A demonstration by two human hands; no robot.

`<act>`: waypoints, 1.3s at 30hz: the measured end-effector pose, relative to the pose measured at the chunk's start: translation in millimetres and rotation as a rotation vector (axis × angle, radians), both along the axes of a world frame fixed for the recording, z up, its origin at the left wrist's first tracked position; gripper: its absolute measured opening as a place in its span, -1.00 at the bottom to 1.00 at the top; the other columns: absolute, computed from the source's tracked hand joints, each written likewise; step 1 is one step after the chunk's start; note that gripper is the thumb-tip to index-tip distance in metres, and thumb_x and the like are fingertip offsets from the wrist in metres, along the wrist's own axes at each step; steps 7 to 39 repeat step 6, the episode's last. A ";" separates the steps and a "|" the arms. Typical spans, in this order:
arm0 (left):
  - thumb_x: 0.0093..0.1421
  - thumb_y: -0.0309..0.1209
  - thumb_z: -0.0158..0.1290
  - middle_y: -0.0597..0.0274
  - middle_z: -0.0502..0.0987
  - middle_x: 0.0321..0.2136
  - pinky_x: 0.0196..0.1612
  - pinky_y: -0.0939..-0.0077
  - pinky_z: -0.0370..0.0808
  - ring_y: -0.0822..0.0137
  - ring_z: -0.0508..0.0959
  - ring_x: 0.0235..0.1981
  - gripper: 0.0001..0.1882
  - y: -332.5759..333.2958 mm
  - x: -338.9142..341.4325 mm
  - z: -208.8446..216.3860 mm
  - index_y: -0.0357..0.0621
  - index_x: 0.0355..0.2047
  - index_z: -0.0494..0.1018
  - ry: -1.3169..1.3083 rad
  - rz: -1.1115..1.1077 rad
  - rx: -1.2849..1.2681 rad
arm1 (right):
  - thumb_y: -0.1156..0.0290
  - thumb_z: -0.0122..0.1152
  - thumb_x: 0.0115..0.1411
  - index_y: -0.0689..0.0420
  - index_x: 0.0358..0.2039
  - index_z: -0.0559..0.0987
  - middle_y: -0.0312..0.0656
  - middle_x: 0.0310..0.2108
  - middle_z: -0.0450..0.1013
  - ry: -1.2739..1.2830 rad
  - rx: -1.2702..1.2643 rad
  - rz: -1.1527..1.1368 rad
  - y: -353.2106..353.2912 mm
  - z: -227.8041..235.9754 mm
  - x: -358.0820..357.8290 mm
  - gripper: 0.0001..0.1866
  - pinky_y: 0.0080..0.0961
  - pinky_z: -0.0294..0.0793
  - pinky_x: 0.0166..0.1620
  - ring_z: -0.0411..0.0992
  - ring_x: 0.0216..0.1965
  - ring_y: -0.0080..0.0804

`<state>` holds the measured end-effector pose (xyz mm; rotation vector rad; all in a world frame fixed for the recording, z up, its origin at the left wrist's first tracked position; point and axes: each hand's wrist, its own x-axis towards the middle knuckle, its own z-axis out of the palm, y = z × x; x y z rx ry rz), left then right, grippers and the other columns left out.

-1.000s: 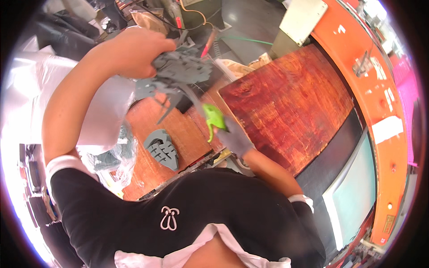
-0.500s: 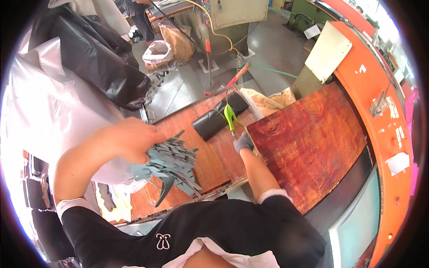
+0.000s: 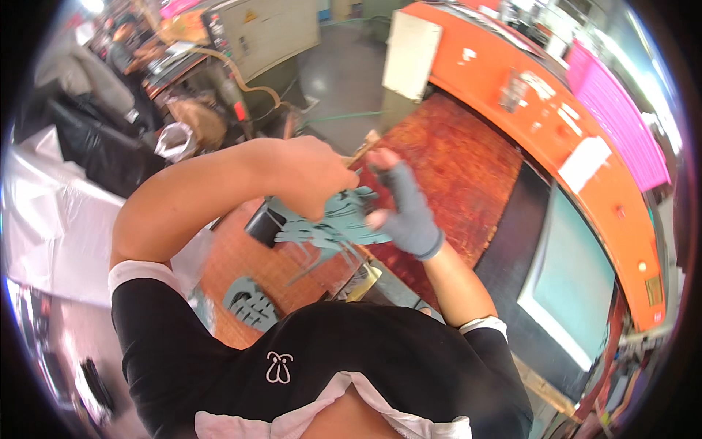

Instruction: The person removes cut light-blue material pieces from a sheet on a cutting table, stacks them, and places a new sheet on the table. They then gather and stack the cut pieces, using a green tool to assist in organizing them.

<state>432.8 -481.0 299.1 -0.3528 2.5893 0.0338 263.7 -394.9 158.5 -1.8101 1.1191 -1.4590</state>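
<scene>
My bare left hand (image 3: 313,175) is closed on the upper edge of a bundle of thin grey-green cut-out pieces (image 3: 329,225), whose slotted strips dangle below it. Close beside the bundle's right side is my right hand (image 3: 411,212), in a grey glove with bare fingertips. Its thumb and fingers are spread, the thumb near the pieces; whether it touches them I cannot tell. Another flat slotted piece (image 3: 251,304) lies on the reddish wooden board (image 3: 227,256) to the lower left. Partly behind the bundle shows the end of a black roll (image 3: 265,223).
A dark red wooden slab (image 3: 461,168) lies to the right, in front of an orange machine (image 3: 468,66). White plastic sheeting (image 3: 66,227) and black plastic (image 3: 102,139) cover the left side. A white-lined bag (image 3: 175,141) stands beyond; a person (image 3: 126,47) sits far left.
The view has swung to the right. My left hand has carried the bundle toward the red slab. My right hand has left the green-handled tool, which no longer shows, and is now beside the bundle.
</scene>
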 end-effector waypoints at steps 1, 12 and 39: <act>-0.16 -0.33 0.17 -0.02 0.50 -0.32 -0.25 0.19 0.43 -0.02 0.52 -0.30 -0.49 -0.3 -16.4 5.1 -0.19 -0.14 0.38 0.063 -0.031 0.032 | 0.15 0.24 0.04 0.22 0.18 0.14 -0.15 0.10 0.21 -0.315 -0.056 -0.036 5.5 -7.5 -21.6 -0.22 -0.42 0.26 0.07 0.19 0.10 -0.36; -0.10 -0.30 0.20 -0.02 0.51 -0.18 -0.12 0.26 0.41 0.10 0.51 -0.14 -0.42 -7.5 -95.7 23.0 -0.18 -0.04 0.35 0.290 0.019 0.570 | -0.21 -0.21 0.19 0.20 0.17 0.15 -0.07 0.09 0.29 -1.327 0.147 -0.354 62.4 -86.6 -153.1 -0.22 -0.13 0.23 0.15 0.26 0.11 -0.09; -0.10 -0.30 0.20 -0.02 0.51 -0.18 -0.12 0.26 0.41 0.10 0.51 -0.14 -0.42 -7.5 -95.7 23.0 -0.18 -0.04 0.35 0.290 0.019 0.570 | -0.21 -0.21 0.19 0.20 0.17 0.15 -0.07 0.09 0.29 -1.327 0.147 -0.354 62.4 -86.6 -153.1 -0.22 -0.13 0.23 0.15 0.26 0.11 -0.09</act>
